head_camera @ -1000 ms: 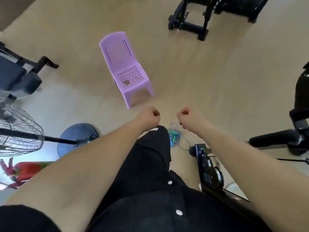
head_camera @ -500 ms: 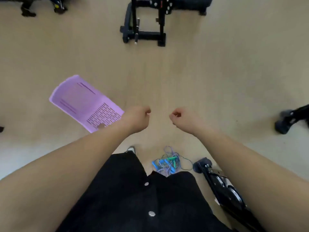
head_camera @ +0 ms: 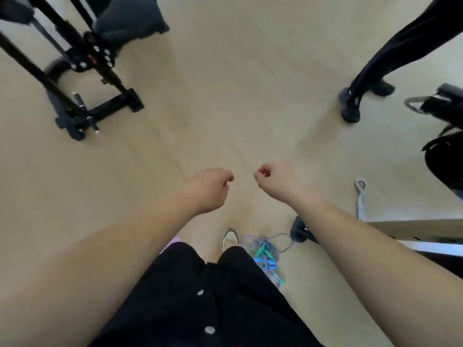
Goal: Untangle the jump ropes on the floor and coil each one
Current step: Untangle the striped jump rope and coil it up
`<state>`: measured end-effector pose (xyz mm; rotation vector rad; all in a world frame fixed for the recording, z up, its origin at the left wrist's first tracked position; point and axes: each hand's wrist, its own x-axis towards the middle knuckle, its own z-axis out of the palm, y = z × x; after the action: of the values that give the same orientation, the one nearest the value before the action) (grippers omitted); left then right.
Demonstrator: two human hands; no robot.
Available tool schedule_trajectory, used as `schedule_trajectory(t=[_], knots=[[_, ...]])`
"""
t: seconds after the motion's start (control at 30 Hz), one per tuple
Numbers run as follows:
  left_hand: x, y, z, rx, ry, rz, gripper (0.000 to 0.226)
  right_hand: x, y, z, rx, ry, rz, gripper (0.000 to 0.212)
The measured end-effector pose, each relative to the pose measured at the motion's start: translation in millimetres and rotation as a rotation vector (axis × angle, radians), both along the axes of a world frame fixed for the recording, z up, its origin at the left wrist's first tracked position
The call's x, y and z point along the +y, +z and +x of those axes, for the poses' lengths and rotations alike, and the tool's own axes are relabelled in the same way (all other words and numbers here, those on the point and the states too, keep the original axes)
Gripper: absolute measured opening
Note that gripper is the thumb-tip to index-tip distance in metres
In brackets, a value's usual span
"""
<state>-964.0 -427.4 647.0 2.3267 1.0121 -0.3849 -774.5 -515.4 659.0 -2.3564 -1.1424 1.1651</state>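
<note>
A tangle of jump ropes [head_camera: 266, 254] with blue, green and purple cords and handles lies on the beige floor by my right foot [head_camera: 229, 242], partly hidden behind my black clothing. My left hand [head_camera: 210, 187] and my right hand [head_camera: 271, 180] are held out in front of me, well above the ropes, a short gap between them. Both have their fingers curled and hold nothing.
A black exercise frame [head_camera: 82, 78] stands at the upper left. Another person's legs in black [head_camera: 370, 71] stand at the upper right. Black gear [head_camera: 443, 146] sits at the right edge, a black machine foot [head_camera: 300, 230] beside the ropes, and a white strap [head_camera: 360, 196] lies on the floor.
The view has swung right: the purple chair has left the frame and a person's legs have come in at the upper right. My curled hands keep their pose; the ropes sit lower right of my foot.
</note>
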Motion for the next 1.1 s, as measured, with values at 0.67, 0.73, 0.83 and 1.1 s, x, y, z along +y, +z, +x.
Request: schedule_trajectory(t=[0.67, 0.73, 0.83, 1.1], knots=[[-51.5, -54.6, 101.5, 0.073, -1.238, -0.111, 0.033, -174.3, -39.7, -81.3, 0.051, -1.161, -0.112, 0.023], [-68.7, -74.4, 89.3, 0.107, -1.280, -0.119, 0.031, -195.1, -55.7, -101.1, 0.052, -1.203, -0.157, 0.026], [-97.4, -121.3, 77.8, 0.135, -1.347, -0.110, 0.028, -222.5, -100.1, -121.2, 0.096, -1.316, -0.131, 0.021], [-184.7, -338.0, 72.9, 0.180, -1.373, -0.126, 0.025, -300.5, -334.6, -154.5, 0.105, -1.438, -0.127, 0.024]])
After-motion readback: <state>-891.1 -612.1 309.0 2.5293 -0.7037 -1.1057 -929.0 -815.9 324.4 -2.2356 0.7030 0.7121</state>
